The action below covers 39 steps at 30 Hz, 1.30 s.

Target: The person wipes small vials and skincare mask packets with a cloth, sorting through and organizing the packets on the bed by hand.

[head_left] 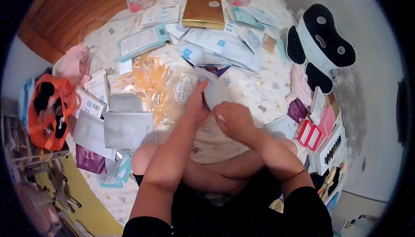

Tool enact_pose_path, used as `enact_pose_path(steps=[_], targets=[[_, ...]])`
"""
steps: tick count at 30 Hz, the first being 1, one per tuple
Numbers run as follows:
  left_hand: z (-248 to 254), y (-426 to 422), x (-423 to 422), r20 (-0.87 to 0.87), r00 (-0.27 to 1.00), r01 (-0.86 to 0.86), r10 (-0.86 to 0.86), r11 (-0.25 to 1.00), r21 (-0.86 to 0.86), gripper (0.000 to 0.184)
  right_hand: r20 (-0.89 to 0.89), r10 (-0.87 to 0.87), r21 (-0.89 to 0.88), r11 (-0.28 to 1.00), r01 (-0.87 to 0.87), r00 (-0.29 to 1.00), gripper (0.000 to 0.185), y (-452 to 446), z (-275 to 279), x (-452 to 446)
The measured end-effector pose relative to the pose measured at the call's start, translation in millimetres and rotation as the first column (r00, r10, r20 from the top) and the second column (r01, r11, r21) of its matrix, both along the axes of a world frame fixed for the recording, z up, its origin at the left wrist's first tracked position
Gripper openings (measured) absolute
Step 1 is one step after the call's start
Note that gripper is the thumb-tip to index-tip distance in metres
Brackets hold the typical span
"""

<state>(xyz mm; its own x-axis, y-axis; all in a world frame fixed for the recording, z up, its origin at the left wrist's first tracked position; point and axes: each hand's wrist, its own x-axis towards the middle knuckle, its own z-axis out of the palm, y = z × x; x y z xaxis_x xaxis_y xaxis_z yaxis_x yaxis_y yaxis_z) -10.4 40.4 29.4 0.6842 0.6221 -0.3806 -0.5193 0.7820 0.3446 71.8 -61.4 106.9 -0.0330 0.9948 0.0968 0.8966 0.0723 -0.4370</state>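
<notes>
My left hand (198,104) is closed around a pale, whitish packet (212,91) in the middle of the view, thumb toward its upper edge. My right hand (235,119) is curled up beside the packet's lower end. A bit of white shows between its fingers, too small to name. Left of my hands lies a clear bag with a printed label (184,89). Past it is a loose heap of small orange and clear sticks or tubes (151,79). Several pale blue sachets (225,47) are piled just beyond my hands.
A gold box (203,12) and a teal box (143,42) stand farther back on the patterned sheet (263,92). Grey pouches (129,130) lie to the left, near an orange bag (52,111). At right are a red case (309,134) and a black-and-white cushion-like shape (328,34).
</notes>
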Motion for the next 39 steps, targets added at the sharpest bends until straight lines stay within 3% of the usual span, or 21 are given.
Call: enact_pose_path(steps=[1, 3, 5, 7, 8, 10, 11, 13, 15, 17, 18, 20, 22, 24, 26, 30, 32, 33, 35, 36, 39], targets=[[-2, -4, 0, -0.003, 1.0, 0.01, -0.01, 1.0, 0.008, 0.042, -0.003, -0.01, 0.008, 1.0, 0.01, 1.0, 0.006, -6, 0, -4], [-3, -15, -1, 0.086, 0.955, 0.294, -0.283, 0.942, -0.162, 0.038, -0.129, 0.094, 0.023, 0.995, -0.092, 0.987, 0.009, -14, 1, -8], [-10, -21, 5, -0.012, 0.948, 0.315, -0.319, 0.939, -0.142, 0.037, -0.169, 0.097, 0.004, 0.995, -0.098, 0.981, 0.011, -23, -1, -7], [-9, -26, 11, -0.193, 0.917, 0.331, -0.349, 0.936, -0.121, 0.038, -0.485, -0.054, -0.052, 0.998, 0.033, 0.873, 0.02, -29, 5, -5], [-11, -27, 10, -0.199, 0.915, 0.333, -0.352, 0.935, -0.12, 0.038, -0.49, -0.056, -0.05, 0.998, 0.036, 0.87, 0.02, -29, 4, -2], [21, -31, 4, -0.028, 0.915, 0.4, -0.402, 0.915, -0.042, 0.04, -0.576, -0.188, 0.301, 0.856, 0.42, 0.796, 0.032, -32, -1, 6], [31, -37, 6, -0.034, 0.913, 0.405, -0.407, 0.913, -0.049, 0.04, -0.582, -0.195, 0.294, 0.855, 0.428, 0.79, 0.032, -32, -9, 11], [44, -51, 13, -0.136, 0.93, 0.339, -0.342, 0.94, -0.042, 0.041, -0.467, -0.201, 0.429, 0.8, 0.419, 0.861, 0.035, -31, -34, 21], [30, -51, 14, -0.116, 0.917, 0.371, -0.381, 0.923, -0.1, 0.042, -0.419, -0.25, 0.345, 0.845, 0.408, 0.873, 0.042, -28, -52, 26], [16, -46, 12, -0.088, 0.911, 0.387, -0.403, 0.909, -0.154, 0.043, -0.118, -0.165, 0.492, 0.847, 0.202, 0.979, 0.047, -20, -59, 32], [9, -40, 10, -0.222, 0.897, 0.374, -0.382, 0.924, -0.076, 0.045, -0.122, -0.167, 0.488, 0.848, 0.206, 0.978, 0.047, -19, -54, 29], [4, -32, 8, -0.353, 0.869, 0.372, -0.347, 0.928, 0.003, 0.046, -0.168, -0.213, 0.251, 0.935, 0.25, 0.963, 0.054, -21, -39, 19], [2, -27, 9, -0.073, 0.978, 0.188, -0.196, 0.977, -0.104, 0.048, -0.222, -0.109, 0.252, 0.954, 0.165, 0.969, 0.054, -31, -42, 7], [7, -17, 0, 0.006, 0.976, 0.219, -0.219, 0.971, -0.092, 0.051, -0.28, -0.008, 0.254, 0.964, 0.082, 0.96, 0.054, -37, -49, 4], [9, -17, 0, 0.177, 0.961, 0.232, -0.211, 0.966, -0.11, 0.055, -0.188, 0.125, 0.237, 0.968, -0.079, 0.974, 0.053, -41, -58, 4], [-3, -26, 1, 0.326, 0.894, 0.36, -0.307, 0.926, -0.113, 0.055, -0.163, 0.106, 0.269, 0.961, -0.06, 0.981, 0.05, -31, -58, 24], [11, -43, 12, 0.086, 0.956, 0.294, -0.282, 0.917, -0.268, 0.054, -0.06, -0.164, 0.271, 0.947, 0.174, 0.985, 0.044, -21, -57, 41], [7, -45, 12, 0.086, 0.955, 0.296, -0.283, 0.917, -0.269, 0.054, -0.06, -0.165, 0.27, 0.947, 0.175, 0.984, 0.044, -17, -58, 49], [-4, -50, 12, 0.002, 0.914, 0.391, -0.405, 0.882, -0.262, 0.052, -0.124, -0.366, 0.257, 0.886, 0.386, 0.922, 0.039, -12, -64, 63], [-1, -51, 13, -0.028, 0.917, 0.39, -0.398, 0.908, -0.154, 0.05, -0.199, -0.377, 0.241, 0.876, 0.418, 0.905, 0.035, -12, -68, 67], [11, -53, 15, -0.192, 0.926, 0.3, -0.326, 0.942, -0.153, 0.049, -0.15, -0.29, 0.197, 0.928, 0.316, 0.945, 0.04, -16, -72, 61]])
